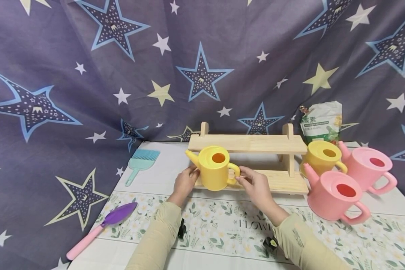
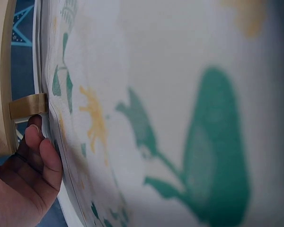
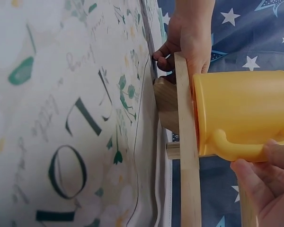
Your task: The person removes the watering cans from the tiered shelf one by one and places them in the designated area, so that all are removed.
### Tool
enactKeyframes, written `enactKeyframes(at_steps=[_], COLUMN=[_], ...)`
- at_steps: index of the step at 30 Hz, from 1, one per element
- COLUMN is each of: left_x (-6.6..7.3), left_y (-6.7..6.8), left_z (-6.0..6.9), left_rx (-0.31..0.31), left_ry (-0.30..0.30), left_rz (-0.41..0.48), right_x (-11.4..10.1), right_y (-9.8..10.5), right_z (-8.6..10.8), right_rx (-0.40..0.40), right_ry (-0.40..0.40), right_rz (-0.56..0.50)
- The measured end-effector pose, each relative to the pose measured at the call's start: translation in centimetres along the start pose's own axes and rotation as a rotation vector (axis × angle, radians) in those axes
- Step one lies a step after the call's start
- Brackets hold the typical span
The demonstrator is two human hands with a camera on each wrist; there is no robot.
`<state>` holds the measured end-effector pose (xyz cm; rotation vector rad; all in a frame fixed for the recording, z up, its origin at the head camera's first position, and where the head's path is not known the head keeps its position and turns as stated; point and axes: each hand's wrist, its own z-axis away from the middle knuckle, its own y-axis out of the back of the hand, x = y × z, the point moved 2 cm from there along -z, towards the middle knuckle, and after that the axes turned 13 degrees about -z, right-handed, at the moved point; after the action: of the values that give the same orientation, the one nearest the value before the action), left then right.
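A yellow watering can stands upright at the left part of the lower board of a two-tier wooden plant stand, its spout pointing left. My right hand pinches the can's handle between thumb and fingers; the right wrist view shows this handle close up. My left hand is at the left end of the lower board, beneath the spout. Its curled fingers reach under that board, beside a wooden foot, and the hand grips the board's end. The left thumb is hidden.
Right of the stand are another yellow watering can and two pink watering cans, one nearer and one farther back. Behind them stands a clipped white bag. A teal brush and a purple trowel lie at the left.
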<state>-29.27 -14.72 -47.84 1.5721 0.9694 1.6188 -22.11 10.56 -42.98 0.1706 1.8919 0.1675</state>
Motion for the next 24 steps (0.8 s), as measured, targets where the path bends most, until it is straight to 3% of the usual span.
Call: enactKeyframes(at_steps=[9, 24], left_x=[0.0, -0.2], left_y=[0.1, -0.3], left_z=[0.1, -0.1], left_rx=[0.003, 0.053], left_ry=[-0.025, -0.041], left_rz=[0.021, 0.003], right_x=[-1.2, -2.8], right_y=[1.2, 4.6], right_z=[1.0, 2.6], right_rx=[0.023, 0.080], right_ry=[0.054, 0.141], right_rz=[-0.045, -0.010])
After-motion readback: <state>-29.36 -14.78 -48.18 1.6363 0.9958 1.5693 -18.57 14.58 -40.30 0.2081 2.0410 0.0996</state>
